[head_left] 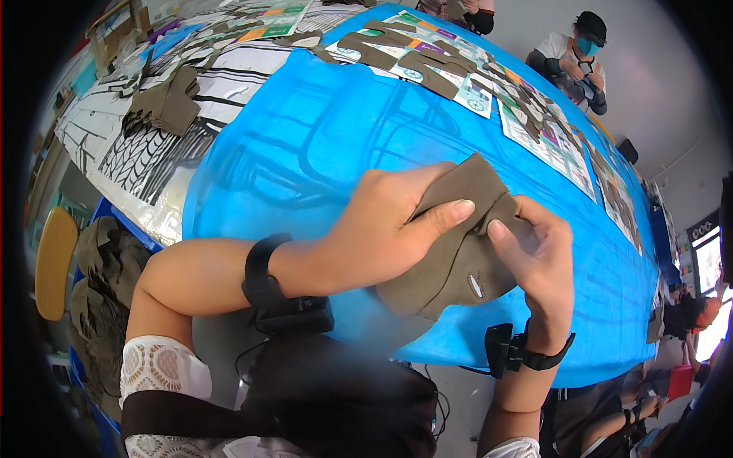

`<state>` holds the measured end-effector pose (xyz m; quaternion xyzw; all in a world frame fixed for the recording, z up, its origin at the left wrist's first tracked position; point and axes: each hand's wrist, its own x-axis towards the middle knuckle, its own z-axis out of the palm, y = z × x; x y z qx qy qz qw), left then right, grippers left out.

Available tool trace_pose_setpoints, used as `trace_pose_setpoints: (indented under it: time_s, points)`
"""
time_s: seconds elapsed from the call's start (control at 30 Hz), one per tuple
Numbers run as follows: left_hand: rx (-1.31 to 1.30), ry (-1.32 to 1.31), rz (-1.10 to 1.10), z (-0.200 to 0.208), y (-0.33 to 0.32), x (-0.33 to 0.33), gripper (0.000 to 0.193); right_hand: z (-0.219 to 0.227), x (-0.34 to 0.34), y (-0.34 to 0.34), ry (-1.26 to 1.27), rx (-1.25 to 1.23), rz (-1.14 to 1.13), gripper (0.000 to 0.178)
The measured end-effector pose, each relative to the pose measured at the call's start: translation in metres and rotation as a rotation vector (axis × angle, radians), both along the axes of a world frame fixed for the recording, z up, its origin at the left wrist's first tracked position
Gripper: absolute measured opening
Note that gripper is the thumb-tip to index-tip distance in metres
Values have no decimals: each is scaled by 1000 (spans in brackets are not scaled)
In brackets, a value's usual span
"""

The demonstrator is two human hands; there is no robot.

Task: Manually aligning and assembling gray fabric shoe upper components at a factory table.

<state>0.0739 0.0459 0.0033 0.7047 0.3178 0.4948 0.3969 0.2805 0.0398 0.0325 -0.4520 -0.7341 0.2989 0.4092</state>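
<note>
While hovering over the near edge of a table covered in bright blue sheeting (pixel 267 164), have a flat olive-brown fabric piece (pixel 464 263) held up in both hands. Pinching the upper fold snugly with the left hand (pixel 378 229), thumb on top; can't tell the pose of the fingers underneath. Gripping the right side with the right hand (pixel 540 248) between thumb and fingers, basically closed down to the cloth. Can spot a long seam and a small white oval slit (pixel 476 285). Near the left edge, can see a stack of matching cutouts (pixel 172 103) on a black-and-white patterned sheet (pixel 160 168). Along the far edge, more cutouts on colourful printed sheets (pixel 473 99). Just past the near left corner, a blue plastic crate (pixel 131 225) full of crumpled brown fabric (pixel 114 263).
</note>
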Motion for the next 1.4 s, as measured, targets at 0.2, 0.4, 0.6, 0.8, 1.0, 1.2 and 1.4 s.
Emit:
trace_pose_setpoints:
  time_s: [0.2,0.4,0.6,0.8,1.0,1.2,1.4]
  points:
    - [-25,20,20,3,-5,0,33,-2,-3,-3,-24,33,-61,17]
    - [-43,21,51,0,-2,-2,33,-6,-14,-5,-113,163,-159,17]
    - [0,67,87,0,-2,2,33,-2,-2,-3,-68,10,-38,23]
    - [51,94,102,-3,-2,-1,33,2,-7,-3,-12,-104,65,30]
    - [82,76,83,-3,-2,-1,36,6,-6,-5,20,-217,67,30]
    - [126,66,81,-4,-1,-2,37,4,-6,-5,29,-196,47,28]
    - [75,-36,16,-4,0,0,35,3,0,-3,43,-192,45,28]
